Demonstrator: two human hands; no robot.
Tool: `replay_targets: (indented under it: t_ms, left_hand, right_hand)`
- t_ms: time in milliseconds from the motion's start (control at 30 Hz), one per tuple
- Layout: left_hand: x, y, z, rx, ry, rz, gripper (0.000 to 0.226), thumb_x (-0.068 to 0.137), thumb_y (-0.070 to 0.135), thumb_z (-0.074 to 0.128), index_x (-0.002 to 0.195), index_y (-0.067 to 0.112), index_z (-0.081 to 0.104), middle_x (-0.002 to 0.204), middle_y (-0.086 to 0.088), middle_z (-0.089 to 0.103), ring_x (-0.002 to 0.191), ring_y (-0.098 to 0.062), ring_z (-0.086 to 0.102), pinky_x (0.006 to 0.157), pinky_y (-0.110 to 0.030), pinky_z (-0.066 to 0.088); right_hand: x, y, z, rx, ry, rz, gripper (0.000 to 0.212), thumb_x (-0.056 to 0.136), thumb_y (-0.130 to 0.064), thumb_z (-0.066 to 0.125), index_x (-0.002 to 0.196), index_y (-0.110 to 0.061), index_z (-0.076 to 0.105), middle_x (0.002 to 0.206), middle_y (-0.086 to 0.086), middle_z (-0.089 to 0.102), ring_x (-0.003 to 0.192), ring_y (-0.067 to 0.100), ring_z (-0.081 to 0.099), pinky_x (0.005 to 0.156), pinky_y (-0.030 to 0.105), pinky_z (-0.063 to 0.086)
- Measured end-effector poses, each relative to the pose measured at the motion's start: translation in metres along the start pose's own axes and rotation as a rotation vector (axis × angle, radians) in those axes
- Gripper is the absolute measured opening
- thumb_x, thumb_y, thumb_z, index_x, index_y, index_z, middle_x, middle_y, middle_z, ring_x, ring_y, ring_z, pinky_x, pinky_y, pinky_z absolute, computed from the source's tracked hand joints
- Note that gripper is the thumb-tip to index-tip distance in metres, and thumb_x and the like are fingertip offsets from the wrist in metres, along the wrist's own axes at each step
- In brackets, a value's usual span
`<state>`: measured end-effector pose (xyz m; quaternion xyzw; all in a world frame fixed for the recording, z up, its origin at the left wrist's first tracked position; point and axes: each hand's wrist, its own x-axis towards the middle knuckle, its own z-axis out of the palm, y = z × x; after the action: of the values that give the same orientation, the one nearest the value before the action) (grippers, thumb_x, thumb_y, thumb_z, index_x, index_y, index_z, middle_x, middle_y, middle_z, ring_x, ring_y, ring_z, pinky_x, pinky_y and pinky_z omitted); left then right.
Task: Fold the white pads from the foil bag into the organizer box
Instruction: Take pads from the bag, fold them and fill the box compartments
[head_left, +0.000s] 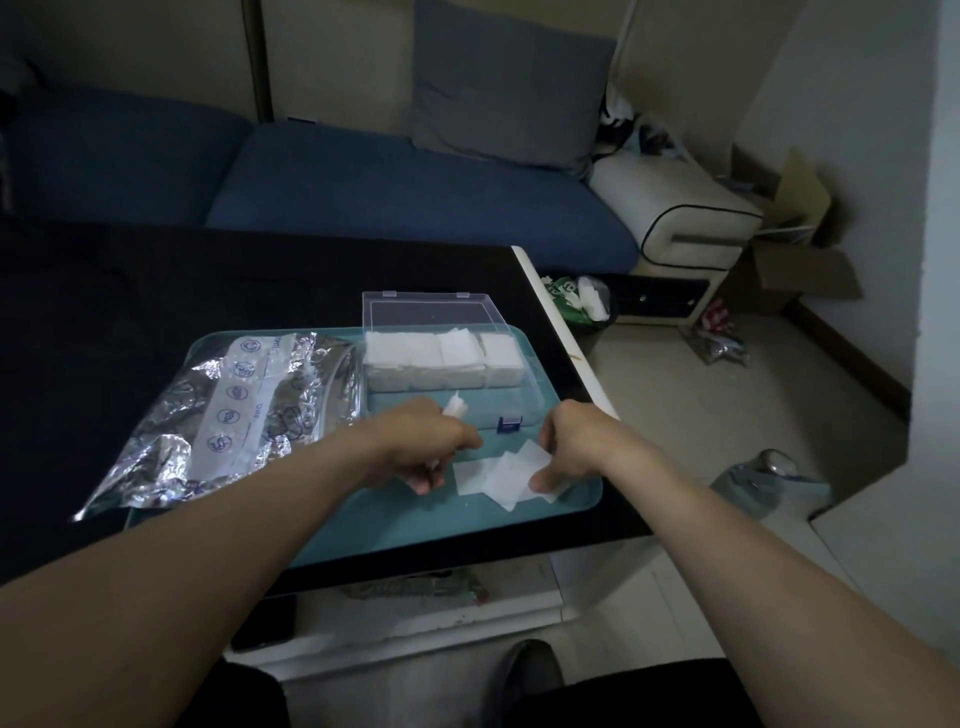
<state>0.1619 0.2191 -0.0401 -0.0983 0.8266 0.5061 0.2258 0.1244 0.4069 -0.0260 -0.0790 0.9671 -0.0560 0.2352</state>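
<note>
Both forearms reach forward from the near edge over a teal tray (540, 525) that lies on a dark table (156, 291). The left hand (421, 447) sits near the middle of the tray, knuckles up and fingers curled under; it grips a small bunched white pad (455, 405), part of which sticks up past the far side of the hand. The right hand (571, 447) is just to the right of it, also palm down, with its thumb and fingertips pressed onto loose white pads (498, 475) that lie flat and overlapping on the near right part of the tray — the thumb pinches the right edge of the topmost pad, so this hand is grasping the pads rather than resting idle. The two hands are near each other but apart. The organizer box (441, 358) stands on the far part of the tray, its clear lid tipped back and open; the far row of compartments is filled with stacked white pads, and a blue latch (509, 423) shows on its near wall between the hands. The crinkled foil bag (223, 415) lies to the left, partly on the tray and partly on the table, just beside the box. Beyond the table is a blue sofa (363, 171).
</note>
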Motion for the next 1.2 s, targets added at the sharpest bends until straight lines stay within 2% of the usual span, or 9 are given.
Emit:
replay_targets:
  t_ms: [167,233,333,467,533,667,833,933,1200]
  left_hand:
    - [0.000,0.001,0.003,0.018,-0.036,0.017,0.030,0.092,0.023,0.063,0.069,0.005,0.055,0.042,-0.001,0.053,0.038,-0.014,0.052,0.043,-0.024,0.043]
    - [0.001,0.000,0.001,-0.004,0.002,0.038,0.030,0.092,0.022,0.063,0.068,0.006,0.054,0.040,0.000,0.052,0.034,-0.014,0.049,0.042,-0.023,0.041]
    - [0.005,0.001,-0.002,-0.098,0.110,0.112,0.029,0.093,0.021,0.062,0.068,0.008,0.053,0.039,0.002,0.051,0.033,-0.013,0.046,0.040,-0.022,0.037]
    - [0.006,0.003,-0.010,-0.232,0.152,0.189,0.027,0.097,0.028,0.059,0.080,0.007,0.058,0.054,-0.001,0.059,0.041,-0.016,0.047,0.040,-0.023,0.035]
    - [0.001,0.005,-0.014,-0.353,0.028,0.195,0.037,0.098,0.040,0.054,0.088,0.005,0.058,0.065,-0.007,0.062,0.043,-0.018,0.049,0.039,-0.022,0.034]
    - [-0.017,0.004,-0.019,-0.473,-0.335,0.292,0.051,0.098,0.048,0.043,0.096,0.001,0.062,0.062,-0.017,0.060,0.039,-0.019,0.049,0.038,-0.021,0.037]
    - [-0.016,-0.003,-0.027,-0.478,-0.032,0.324,0.017,0.095,0.017,0.061,0.097,0.001,0.065,0.074,-0.014,0.070,0.050,-0.018,0.058,0.039,-0.022,0.038]
    - [-0.015,-0.007,-0.034,-0.476,0.027,0.338,0.011,0.093,0.014,0.064,0.096,0.004,0.066,0.081,-0.012,0.073,0.054,-0.017,0.061,0.041,-0.024,0.040]
    - [-0.014,-0.007,-0.034,-0.525,0.177,0.386,0.014,0.097,0.020,0.060,0.097,0.008,0.065,0.077,-0.011,0.071,0.053,-0.020,0.060,0.041,-0.025,0.038]
  right_hand:
    - [0.002,0.008,-0.004,0.039,-0.061,-0.048,0.031,0.073,-0.031,0.089,0.091,-0.017,0.068,0.098,0.001,0.068,0.091,0.019,0.064,0.071,0.028,0.049]
    - [0.000,0.012,-0.010,0.122,-0.020,-0.071,0.034,0.070,-0.030,0.090,0.093,-0.017,0.068,0.097,-0.002,0.066,0.092,0.019,0.064,0.073,0.029,0.050]
    - [-0.005,0.017,-0.019,0.429,0.078,-0.150,0.036,0.068,-0.022,0.092,0.094,-0.017,0.069,0.098,0.004,0.069,0.088,0.020,0.067,0.076,0.038,0.058]
    - [-0.014,0.011,-0.029,0.756,0.081,-0.315,0.033,0.066,-0.006,0.091,0.088,-0.011,0.068,0.072,-0.001,0.073,0.067,0.012,0.065,0.056,0.029,0.054]
    - [-0.015,0.004,-0.032,0.851,0.022,-0.378,0.038,0.064,-0.002,0.090,0.092,-0.010,0.066,0.073,0.001,0.073,0.065,0.012,0.065,0.051,0.024,0.051]
    - [-0.013,-0.019,-0.029,0.883,0.015,-0.390,0.054,0.061,0.002,0.091,0.106,-0.007,0.062,0.086,0.009,0.074,0.065,0.016,0.067,0.044,0.024,0.049]
    - [-0.003,-0.036,-0.026,1.035,0.200,-0.333,0.046,0.063,-0.003,0.092,0.096,-0.008,0.061,0.078,0.009,0.069,0.055,0.017,0.065,0.048,0.024,0.052]
    - [-0.001,-0.038,-0.027,1.073,0.249,-0.350,0.034,0.071,-0.004,0.088,0.094,-0.007,0.064,0.064,0.001,0.071,0.060,0.017,0.068,0.054,0.024,0.054]
    - [-0.008,-0.033,-0.032,1.145,0.228,-0.358,0.011,0.085,-0.011,0.078,0.091,-0.008,0.069,0.072,0.010,0.076,0.064,0.018,0.074,0.051,0.021,0.052]
